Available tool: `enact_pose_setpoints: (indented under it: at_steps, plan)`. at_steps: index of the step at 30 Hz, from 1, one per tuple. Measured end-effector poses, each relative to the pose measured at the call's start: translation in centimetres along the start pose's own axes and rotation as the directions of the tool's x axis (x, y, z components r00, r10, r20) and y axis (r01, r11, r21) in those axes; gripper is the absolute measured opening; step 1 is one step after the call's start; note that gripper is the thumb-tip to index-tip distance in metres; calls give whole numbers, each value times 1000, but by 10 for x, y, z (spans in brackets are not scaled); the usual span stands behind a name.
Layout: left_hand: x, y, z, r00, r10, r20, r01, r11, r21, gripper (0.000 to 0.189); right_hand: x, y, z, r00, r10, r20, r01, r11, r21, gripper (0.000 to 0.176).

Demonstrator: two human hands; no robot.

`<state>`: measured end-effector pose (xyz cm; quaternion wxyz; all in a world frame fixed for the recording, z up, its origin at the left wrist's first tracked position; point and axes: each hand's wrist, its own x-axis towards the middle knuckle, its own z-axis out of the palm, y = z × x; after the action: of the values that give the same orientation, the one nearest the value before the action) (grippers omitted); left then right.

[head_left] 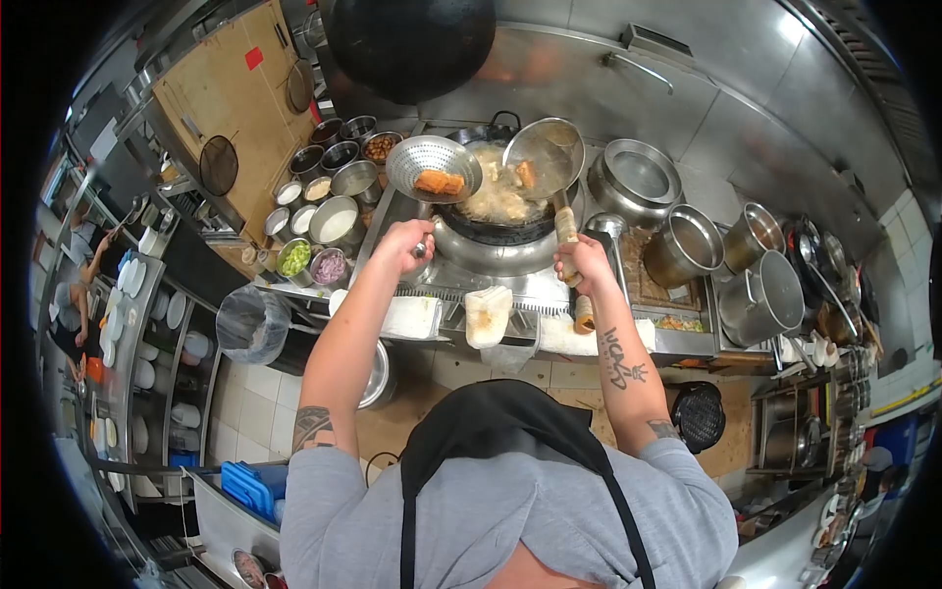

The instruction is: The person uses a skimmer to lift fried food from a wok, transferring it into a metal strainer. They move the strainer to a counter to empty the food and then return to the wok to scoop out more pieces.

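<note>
Head view — the skimmer (pixel 545 147) hides part of the frothing wok (pixel 491 234)! Left hand (pixel 404 245) grips the perforated ladle (pixel 432 157), browned chunks (pixel 439 183) aboard, over the stove's (pixel 535 288) far left — right hand (pixel 584 261) clutches the skimmer.

A grey short-sleeved shirt (pixel 334 530) fills the bottom of the frame, creased across the chest. Over it lies a black apron (pixel 500 417), its two narrow straps (pixel 630 525) running to the lower edge. Dark tattoos mark both arms: a patterned one (pixel 314 428) by the left sleeve, lettering and a small figure (pixel 620 359) on the right forearm, and another design (pixel 663 429) by the right sleeve. The left hand (pixel 403 245) and right hand (pixel 585 261) are bare.
</note>
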<state>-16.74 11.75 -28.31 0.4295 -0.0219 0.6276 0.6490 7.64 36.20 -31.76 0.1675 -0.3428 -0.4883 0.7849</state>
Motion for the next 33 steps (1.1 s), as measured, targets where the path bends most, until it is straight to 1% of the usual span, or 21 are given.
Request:
enact_pose_setpoints:
  at_steps: [3, 6, 7, 10, 11, 12, 14, 15, 18, 19, 22, 23, 26, 27, 29, 32, 33]
  plan:
    - [9, -4, 1, 999, -33, 11, 33, 999, 4, 3, -4, -6, -6, 999, -13, -30, 10, 997, -82, 23]
    - [7, -7, 9, 1000, -13, 4, 13, 999, 33, 5, -15, -13, -16, 999, -41, -9, 39, 988, -148, 23]
    - [7, -7, 13, 1000, -12, 3, 12, 999, 48, 5, -17, -15, -23, 999, -32, -6, 32, 995, -98, 24]
    - [7, -9, 21, 1000, -18, 16, 17, 998, 67, 4, -16, -15, -28, 999, -36, -39, 34, 999, -37, 25]
    - [10, -11, 22, 999, -21, 30, 20, 998, 55, 3, -8, -9, -28, 995, -81, -53, 74, 988, -133, 25]
    - [11, -12, 22, 999, -24, 42, 22, 999, 44, 2, -5, -6, -30, 995, -84, -61, 74, 984, -162, 25]
    - [6, -12, 26, 999, -28, 18, 26, 996, 91, 2, -2, -6, -33, 992, -100, -71, 83, 972, -218, 25]
    - [5, -11, 30, 999, -31, 7, 30, 993, 112, 2, -2, -4, -38, 995, -90, -44, 82, 982, -170, 22]
    - [19, -20, 39, 1000, 0, 21, -4, 986, 166, 3, -16, -11, -26, 996, -63, -63, 60, 997, -49, 20]
    - [19, -22, 46, 1000, 4, 27, -8, 987, 161, 5, -11, -8, -24, 996, -71, -62, 67, 996, -63, 21]
    - [27, -27, 65, 999, 14, 30, -18, 992, 127, 14, 3, 8, -12, 978, -186, -91, 156, 952, -262, 33]
    - [29, -27, 72, 1000, 1, 22, -4, 991, 130, 14, -10, 3, 1, 971, -206, -124, 149, 919, -364, 37]
    - [39, -31, 90, 1000, -8, 30, 4, 992, 128, 14, -24, -2, 16, 952, -281, -120, 177, 826, -535, 45]
    - [42, -34, 95, 999, -16, 38, 13, 995, 95, 14, -25, -1, 20, 944, -298, -144, 167, 806, -568, 47]
    - [48, -34, 105, 999, -21, 26, 19, 995, 98, 13, -27, 2, 24, 924, -333, -187, 145, 759, -634, 51]
    - [47, -32, 115, 999, -28, 32, 26, 997, 78, 12, -29, 3, 30, 900, -427, -81, 196, 564, -802, 68]
    - [46, -32, 119, 999, -33, 40, 30, 997, 70, 11, -37, 2, 31, 904, -417, -98, 172, 563, -808, 66]
